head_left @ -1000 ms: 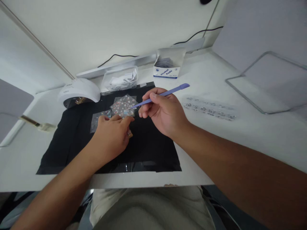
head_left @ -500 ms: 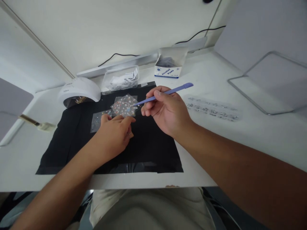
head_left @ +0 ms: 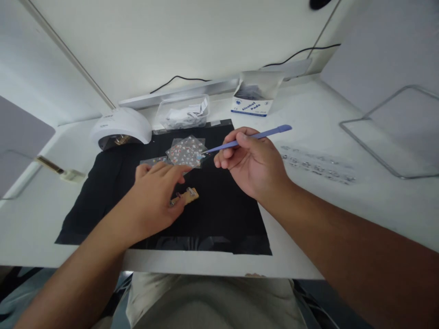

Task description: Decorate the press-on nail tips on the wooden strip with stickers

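Note:
My right hand [head_left: 255,160] is closed around a slim purple stick [head_left: 264,134], its narrow tip pointing down-left at the edge of the speckled sheets. These clear sheets [head_left: 185,148], dotted with white, orange and blue bits, lie overlapped on a black mat [head_left: 219,214]. My left hand [head_left: 156,194] hovers low over the mat, fingers apart, index finger reaching to the lower edge of the sheets. Under its thumb side sits a small tan block [head_left: 191,195] with shiny bits on top, partly hidden. Another clear sheet [head_left: 151,161] is mostly covered by the left hand.
Behind the mat stand a white dome-shaped lamp [head_left: 121,123], a clear tub [head_left: 183,112] of white packets and an open box of alcohol pads [head_left: 252,105]. Clear strips with silvery pieces [head_left: 318,167] lie at right, beside a metal wire frame [head_left: 370,151]. A brush [head_left: 72,176] lies left.
My left hand has lifted and shifted off the tan block, which now shows more. The purple stick stays in my right hand, near the sheets. The whole view has shifted slightly.

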A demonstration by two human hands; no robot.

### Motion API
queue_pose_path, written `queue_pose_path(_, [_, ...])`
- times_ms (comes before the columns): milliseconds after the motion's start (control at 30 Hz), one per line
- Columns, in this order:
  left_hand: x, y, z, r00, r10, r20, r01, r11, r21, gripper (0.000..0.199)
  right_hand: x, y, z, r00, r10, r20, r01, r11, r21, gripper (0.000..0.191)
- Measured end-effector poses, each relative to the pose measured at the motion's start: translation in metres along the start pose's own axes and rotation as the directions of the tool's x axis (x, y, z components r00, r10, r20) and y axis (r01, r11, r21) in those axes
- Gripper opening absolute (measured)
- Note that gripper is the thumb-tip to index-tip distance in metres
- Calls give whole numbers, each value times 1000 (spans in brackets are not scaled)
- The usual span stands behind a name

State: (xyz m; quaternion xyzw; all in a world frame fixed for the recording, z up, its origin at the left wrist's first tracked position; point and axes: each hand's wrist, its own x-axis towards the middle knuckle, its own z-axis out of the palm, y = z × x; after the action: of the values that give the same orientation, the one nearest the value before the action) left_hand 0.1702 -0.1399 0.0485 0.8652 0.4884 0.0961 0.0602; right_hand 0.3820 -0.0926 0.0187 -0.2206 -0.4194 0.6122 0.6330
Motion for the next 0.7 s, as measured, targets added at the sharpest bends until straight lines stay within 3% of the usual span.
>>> queue_pose_path(100, [-24,-26,-16,978,-89,-187,65,989,-134,45,0,-1,0,999,34,-13,-34,999,13,13])
queue_pose_path(167, [-37,-49,-24,922,-257,-289,167,939,-301,45,1,-1,1,998,58,-23,-57,998,26,12])
queue_pose_path(267, [-44,-87,-30,817,-455,-355,337,876,-346,41,2,-1,1,996,77,-38,-75,997,29,11])
queue_pose_path(467, [-22,-145,-27,750,-613,-249,552,787,-275,30,4,-4,0,992,101,-71,-101,995,4,7])
queue_pose_path(600, [6,-167,-14,722,-682,-119,665,731,-154,29,4,-5,-1,991,112,-71,-112,994,11,8])
queue_pose_path(700, [24,-178,-4,679,-726,-111,720,688,-93,33,4,-5,-1,992,110,-63,-110,994,12,8])
